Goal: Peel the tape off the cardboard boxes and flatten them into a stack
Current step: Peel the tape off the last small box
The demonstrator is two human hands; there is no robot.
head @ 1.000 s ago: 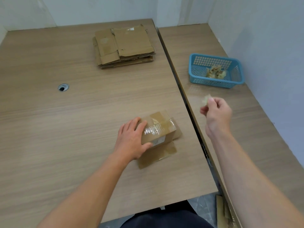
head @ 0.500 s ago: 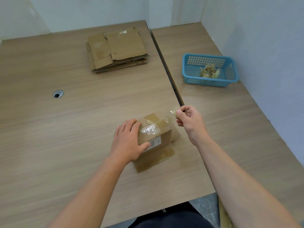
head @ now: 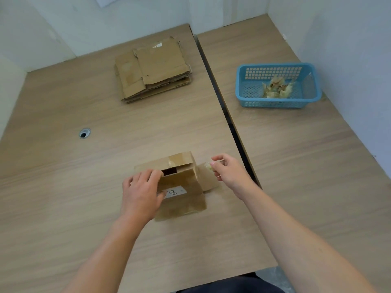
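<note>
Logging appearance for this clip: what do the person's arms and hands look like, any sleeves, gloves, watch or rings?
Both are bare. The left hand and right hand wear no gloves, and no rings, watch or wristband show. No sleeve shows on the left forearm or right forearm. The only clothing visible is a dark garment at the bottom edge.

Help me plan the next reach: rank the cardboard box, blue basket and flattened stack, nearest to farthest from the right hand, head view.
1. Cardboard box, just left of the right hand.
2. Blue basket, ahead, right table.
3. Flattened stack, far ahead, left table.
</note>
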